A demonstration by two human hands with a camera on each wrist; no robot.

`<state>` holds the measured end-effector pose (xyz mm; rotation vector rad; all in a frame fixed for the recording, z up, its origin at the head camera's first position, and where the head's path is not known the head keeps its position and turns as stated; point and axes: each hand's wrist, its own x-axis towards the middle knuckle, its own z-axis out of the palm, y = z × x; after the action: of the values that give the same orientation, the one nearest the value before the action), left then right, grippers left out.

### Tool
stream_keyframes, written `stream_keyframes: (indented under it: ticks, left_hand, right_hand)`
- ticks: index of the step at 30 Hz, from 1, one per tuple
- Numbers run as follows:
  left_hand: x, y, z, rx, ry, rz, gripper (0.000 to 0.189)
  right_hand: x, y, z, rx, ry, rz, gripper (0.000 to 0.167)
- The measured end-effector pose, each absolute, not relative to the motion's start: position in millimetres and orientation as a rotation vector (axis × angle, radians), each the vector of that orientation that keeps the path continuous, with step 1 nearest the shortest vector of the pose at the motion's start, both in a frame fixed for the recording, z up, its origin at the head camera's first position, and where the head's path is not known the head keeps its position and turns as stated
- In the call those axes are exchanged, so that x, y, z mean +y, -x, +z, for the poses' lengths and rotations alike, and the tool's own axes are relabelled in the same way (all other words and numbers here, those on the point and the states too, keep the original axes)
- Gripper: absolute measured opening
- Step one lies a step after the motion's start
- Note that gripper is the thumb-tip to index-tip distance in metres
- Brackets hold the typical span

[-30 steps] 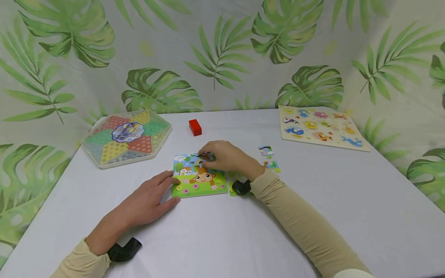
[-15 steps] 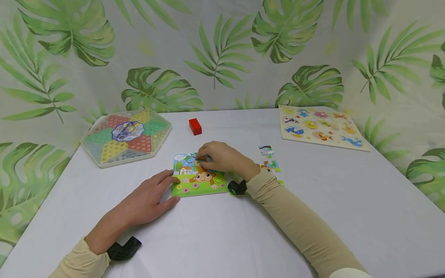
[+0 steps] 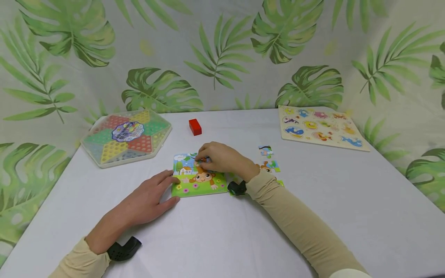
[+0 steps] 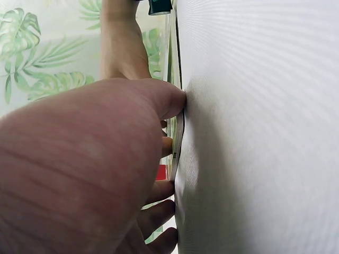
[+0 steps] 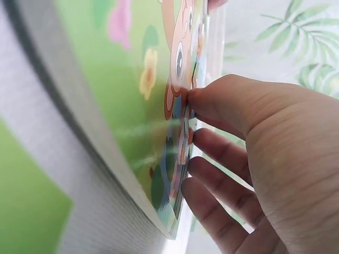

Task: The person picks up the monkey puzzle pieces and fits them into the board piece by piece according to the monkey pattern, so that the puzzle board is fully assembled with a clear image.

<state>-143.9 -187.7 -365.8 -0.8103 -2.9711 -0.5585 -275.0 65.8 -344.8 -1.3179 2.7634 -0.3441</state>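
A monkey jigsaw puzzle board (image 3: 194,188) lies flat on the white table. My left hand (image 3: 147,200) rests at its left side, one finger over the edge and the thumb at the near left corner. In the left wrist view, that thumb (image 4: 169,100) touches the board's edge. My right hand (image 3: 222,156) is over the board's upper part, and its fingers hide much of the picture there. Thumb and fingers pinch a puzzle piece (image 5: 185,135) low against the board in the right wrist view; its outline is partly hidden.
Right of the board lie loose puzzle pieces (image 3: 265,151), some partly under the right forearm. A red block (image 3: 195,127) stands behind it. A hexagonal Chinese checkers board (image 3: 114,150) is at the back left, and a wooden sea-animal puzzle (image 3: 323,127) at the back right.
My right hand has shifted slightly left, and the piece in its fingers has come down against the board. My left hand has stayed in place.
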Motion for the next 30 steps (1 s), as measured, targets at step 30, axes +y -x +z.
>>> stream_keyframes:
  ticks: [30]
  left_hand:
    - [-187.1, 143.3, -365.2, -2.964, 0.811, -0.553, 0.043]
  right_hand:
    - [64.9, 269.2, -345.2, 2.777, 1.273, -0.370, 0.032]
